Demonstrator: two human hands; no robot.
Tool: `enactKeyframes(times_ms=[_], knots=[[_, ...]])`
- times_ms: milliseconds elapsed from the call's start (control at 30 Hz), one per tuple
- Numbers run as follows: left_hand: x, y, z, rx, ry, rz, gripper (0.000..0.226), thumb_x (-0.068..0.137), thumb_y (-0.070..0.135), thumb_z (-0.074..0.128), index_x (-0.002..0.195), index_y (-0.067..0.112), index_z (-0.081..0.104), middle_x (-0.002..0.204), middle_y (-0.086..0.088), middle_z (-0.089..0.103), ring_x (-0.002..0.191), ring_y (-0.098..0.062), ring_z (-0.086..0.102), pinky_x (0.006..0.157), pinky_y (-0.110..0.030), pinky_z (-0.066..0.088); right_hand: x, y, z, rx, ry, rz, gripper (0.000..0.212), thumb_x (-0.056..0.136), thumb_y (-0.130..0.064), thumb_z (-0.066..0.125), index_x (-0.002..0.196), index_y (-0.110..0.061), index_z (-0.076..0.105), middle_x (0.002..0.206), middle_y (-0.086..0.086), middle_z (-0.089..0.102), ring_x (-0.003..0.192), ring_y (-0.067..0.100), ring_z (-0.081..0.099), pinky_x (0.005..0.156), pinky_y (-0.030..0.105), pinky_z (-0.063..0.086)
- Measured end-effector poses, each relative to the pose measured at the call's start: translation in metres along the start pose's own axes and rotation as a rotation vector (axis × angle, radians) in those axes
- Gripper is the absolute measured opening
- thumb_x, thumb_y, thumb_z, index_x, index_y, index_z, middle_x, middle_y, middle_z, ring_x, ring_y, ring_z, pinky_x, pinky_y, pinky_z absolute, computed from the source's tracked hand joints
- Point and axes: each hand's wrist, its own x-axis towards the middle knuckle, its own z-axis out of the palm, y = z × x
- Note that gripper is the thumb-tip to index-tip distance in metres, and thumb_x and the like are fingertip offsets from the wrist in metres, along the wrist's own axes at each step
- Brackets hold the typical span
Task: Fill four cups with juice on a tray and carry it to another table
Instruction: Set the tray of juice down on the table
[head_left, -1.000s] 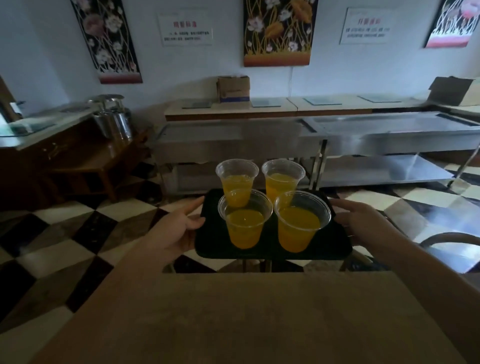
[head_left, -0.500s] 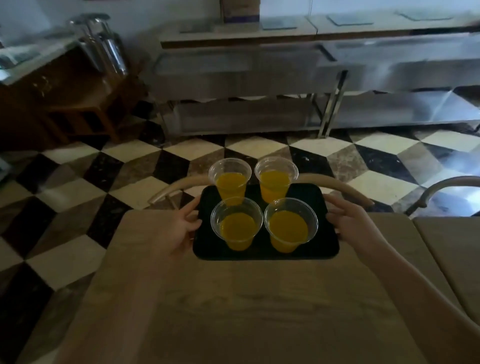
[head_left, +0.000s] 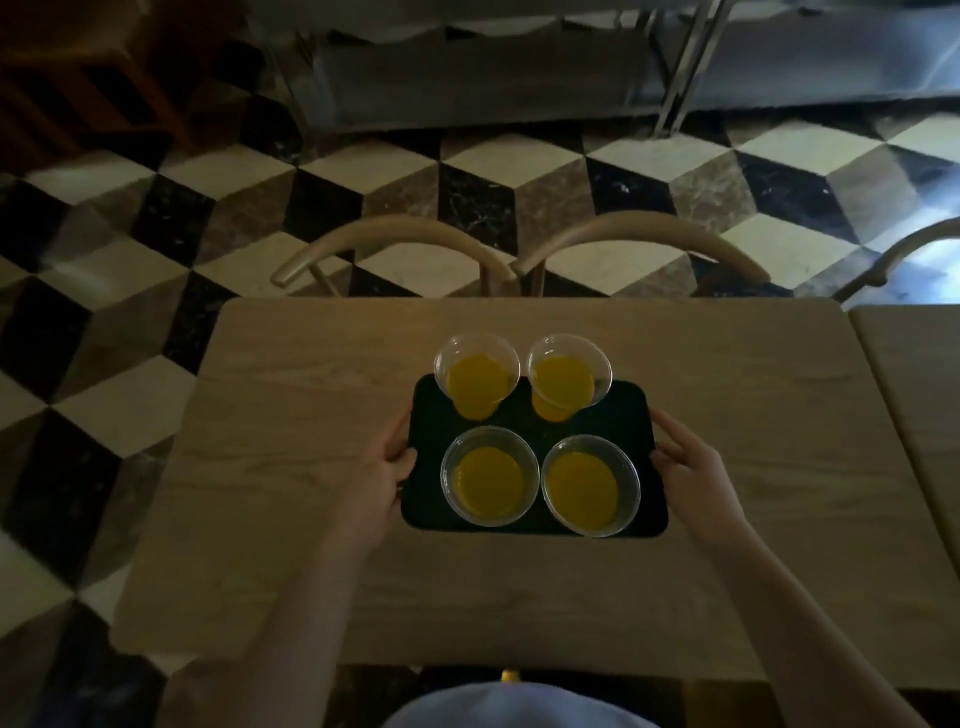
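Observation:
A black tray (head_left: 635, 410) sits over the middle of a light wooden table (head_left: 291, 441). On it stand several clear plastic cups of orange juice: two at the far side (head_left: 477, 384) (head_left: 567, 382) and two at the near side (head_left: 489, 480) (head_left: 589, 486). My left hand (head_left: 382, 475) grips the tray's left edge. My right hand (head_left: 685, 460) grips its right edge. Whether the tray rests fully on the table or is just above it I cannot tell.
Two curved wooden chair backs (head_left: 395, 244) (head_left: 639, 241) stand against the table's far edge. A second table (head_left: 914, 374) adjoins on the right, with another chair back (head_left: 904, 249) beyond it. Checkered tile floor surrounds the tables; steel counters (head_left: 519, 67) stand farther off.
The tray has come nearer and lower, from the table's far edge to its middle, and the view has tipped downward. Both hands keep their hold on it.

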Motion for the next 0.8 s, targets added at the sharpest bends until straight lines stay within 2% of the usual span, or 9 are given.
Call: enactKeyframes(times_ms=[100, 200, 233, 333, 433, 500, 567, 700, 800], knots=[[-0.005, -0.031, 0.003, 0.034, 0.024, -0.034, 0.059, 0.103, 0.007, 0.048, 0.137, 0.055, 0.049, 0.137, 0.007, 0.060, 0.119, -0.016, 0.061, 0.088, -0.036, 0.054, -0.008, 0.030, -0.001, -0.006, 0.038, 0.058, 0.069, 0.096, 0.012, 0.039, 0.129, -0.046, 0.057, 0.103, -0.006, 0.077, 0.085, 0.018, 0.075, 0.057, 0.023, 0.058], [-0.009, -0.061, 0.007, 0.082, 0.025, -0.091, 0.054, 0.104, 0.006, 0.046, 0.145, 0.040, 0.046, 0.130, 0.012, 0.062, 0.107, -0.007, 0.067, 0.074, -0.025, 0.058, -0.016, 0.057, -0.004, -0.001, 0.063, 0.125, 0.066, 0.095, 0.012, 0.040, 0.141, -0.033, 0.050, 0.104, -0.010, 0.076, 0.086, 0.019, 0.075, 0.056, 0.024, 0.058], [-0.008, -0.069, 0.007, 0.106, 0.035, -0.107, 0.053, 0.104, 0.007, 0.047, 0.146, 0.038, 0.046, 0.132, 0.011, 0.061, 0.109, -0.008, 0.065, 0.076, -0.025, 0.058, -0.018, 0.065, -0.005, 0.003, 0.067, 0.143, 0.065, 0.096, 0.011, 0.040, 0.142, -0.034, 0.050, 0.105, -0.009, 0.076, 0.085, 0.019, 0.075, 0.055, 0.025, 0.058], [-0.007, -0.094, 0.008, 0.158, 0.058, -0.143, 0.050, 0.104, 0.007, 0.047, 0.148, 0.031, 0.045, 0.143, 0.001, 0.056, 0.125, -0.021, 0.056, 0.104, -0.046, 0.049, -0.026, 0.084, -0.005, 0.016, 0.068, 0.211, 0.067, 0.096, 0.011, 0.039, 0.142, -0.036, 0.049, 0.112, -0.003, 0.074, 0.086, 0.021, 0.075, 0.058, 0.031, 0.061], [-0.006, -0.121, 0.011, 0.180, 0.073, -0.168, 0.050, 0.104, 0.006, 0.046, 0.132, 0.047, 0.055, 0.126, 0.016, 0.064, 0.121, -0.012, 0.059, 0.097, -0.037, 0.051, -0.030, 0.107, -0.001, -0.004, 0.056, 0.274, 0.071, 0.093, 0.014, 0.037, 0.142, -0.036, 0.050, 0.118, 0.000, 0.070, 0.089, 0.018, 0.074, 0.060, 0.032, 0.060], [-0.007, -0.132, 0.015, 0.185, 0.081, -0.167, 0.061, 0.104, 0.005, 0.046, 0.115, 0.064, 0.058, 0.116, 0.028, 0.065, 0.118, -0.002, 0.058, 0.091, -0.028, 0.049, -0.030, 0.118, 0.001, 0.000, 0.061, 0.300, 0.073, 0.091, 0.015, 0.037, 0.141, -0.037, 0.050, 0.119, -0.001, 0.069, 0.091, 0.013, 0.073, 0.059, 0.026, 0.059], [-0.003, -0.141, 0.017, 0.179, 0.085, -0.172, 0.071, 0.103, 0.004, 0.046, 0.107, 0.073, 0.058, 0.113, 0.034, 0.066, 0.116, 0.004, 0.058, 0.092, -0.027, 0.049, -0.027, 0.125, 0.002, 0.013, 0.066, 0.326, 0.074, 0.091, 0.015, 0.038, 0.142, -0.037, 0.048, 0.119, -0.003, 0.068, 0.092, 0.011, 0.073, 0.060, 0.025, 0.059], [0.010, -0.147, 0.023, 0.183, 0.093, -0.175, 0.069, 0.102, 0.001, 0.045, 0.123, 0.066, 0.056, 0.123, 0.033, 0.064, 0.115, 0.007, 0.058, 0.095, -0.029, 0.050, -0.014, 0.130, 0.004, 0.011, 0.068, 0.342, 0.074, 0.090, 0.015, 0.039, 0.141, -0.037, 0.050, 0.116, -0.004, 0.070, 0.095, 0.012, 0.072, 0.063, 0.026, 0.059], [0.024, -0.147, 0.025, 0.181, 0.104, -0.150, 0.063, 0.102, 0.000, 0.045, 0.138, 0.051, 0.053, 0.137, 0.021, 0.060, 0.122, -0.001, 0.056, 0.101, -0.034, 0.047, -0.002, 0.129, 0.005, -0.002, 0.067, 0.336, 0.076, 0.089, 0.014, 0.040, 0.126, -0.050, 0.057, 0.107, -0.010, 0.073, 0.093, 0.012, 0.073, 0.062, 0.028, 0.059]])
